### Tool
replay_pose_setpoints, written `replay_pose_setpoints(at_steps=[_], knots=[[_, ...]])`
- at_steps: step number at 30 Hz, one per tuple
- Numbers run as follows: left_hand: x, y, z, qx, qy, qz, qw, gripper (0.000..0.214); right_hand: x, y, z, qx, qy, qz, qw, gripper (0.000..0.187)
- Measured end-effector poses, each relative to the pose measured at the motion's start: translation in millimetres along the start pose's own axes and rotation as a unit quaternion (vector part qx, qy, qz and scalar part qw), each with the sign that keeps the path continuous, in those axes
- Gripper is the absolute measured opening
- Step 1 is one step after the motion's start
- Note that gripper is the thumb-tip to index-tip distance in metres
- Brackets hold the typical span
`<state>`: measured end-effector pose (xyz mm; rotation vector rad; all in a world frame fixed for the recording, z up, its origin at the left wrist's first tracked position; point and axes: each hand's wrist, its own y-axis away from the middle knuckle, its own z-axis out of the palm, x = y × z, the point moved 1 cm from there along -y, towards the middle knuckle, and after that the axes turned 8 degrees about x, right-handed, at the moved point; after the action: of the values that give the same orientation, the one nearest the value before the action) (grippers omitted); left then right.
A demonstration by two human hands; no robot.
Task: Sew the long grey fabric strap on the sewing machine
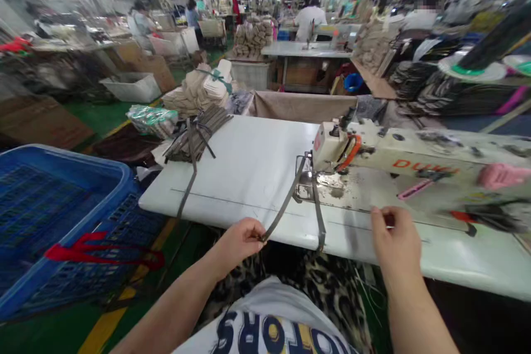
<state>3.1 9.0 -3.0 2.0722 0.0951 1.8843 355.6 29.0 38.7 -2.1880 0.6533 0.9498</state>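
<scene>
My left hand (241, 241) is closed in a pinch on the near end of a grey strap (286, 204) that runs up to the needle of a white sewing machine (373, 149). A second length of the strap hangs from the needle down over the table's front edge. My right hand (395, 240) hovers at the table's front edge, right of the needle, with fingers curled; a small red object shows at its fingertips, and I cannot make out whether it is gripped. A tied bundle of grey straps (198, 135) lies at the table's far left corner.
The white sewing table (249, 171) spans the middle. A blue plastic crate (53, 204) with a red strap on its rim stands at my left. Stacks of cut pieces, boxes, bins and other workers fill the floor behind. Pink items lie by the machine at right.
</scene>
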Motion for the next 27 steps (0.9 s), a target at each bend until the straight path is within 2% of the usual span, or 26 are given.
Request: replay_pose_setpoints(at_steps=[4,10,12,14,15,17,20,22,24,27], knots=[[11,3,7.1,-0.017,0.042,-0.006,0.999,0.037,11,-30,-10,0.057,-0.061,0.030,0.996,0.030],[21,-8,16.6,0.012,-0.099,0.069,0.993,0.026,6,-52,3,0.066,-0.231,0.057,0.969,0.041],[23,-12,18.6,0.036,-0.120,0.097,0.987,0.019,3,-54,3,0.081,-0.260,0.062,0.960,0.039],[25,-14,19.7,0.055,-0.105,0.092,0.989,0.016,2,-54,1,0.094,-0.286,0.070,0.951,0.035],[26,-14,20.0,0.062,-0.094,0.082,0.990,0.021,3,-52,0,0.095,-0.297,0.077,0.947,0.031],[28,-13,19.9,0.078,-0.098,0.072,0.989,0.046,4,-44,-1,0.088,-0.317,0.089,0.940,0.027],[33,-13,19.2,0.069,-0.161,0.090,0.980,0.075,7,-16,3,0.055,-0.336,0.105,0.934,0.028],[34,-14,19.0,0.026,-0.176,0.077,0.981,0.081,7,9,9,0.008,-0.336,0.118,0.934,0.030],[34,-17,18.8,-0.023,-0.171,0.058,0.983,0.078,5,34,14,-0.062,-0.316,0.130,0.938,0.031],[30,-22,18.2,-0.057,-0.164,0.046,0.984,0.058,-3,63,17,-0.171,-0.270,0.115,0.941,0.032]])
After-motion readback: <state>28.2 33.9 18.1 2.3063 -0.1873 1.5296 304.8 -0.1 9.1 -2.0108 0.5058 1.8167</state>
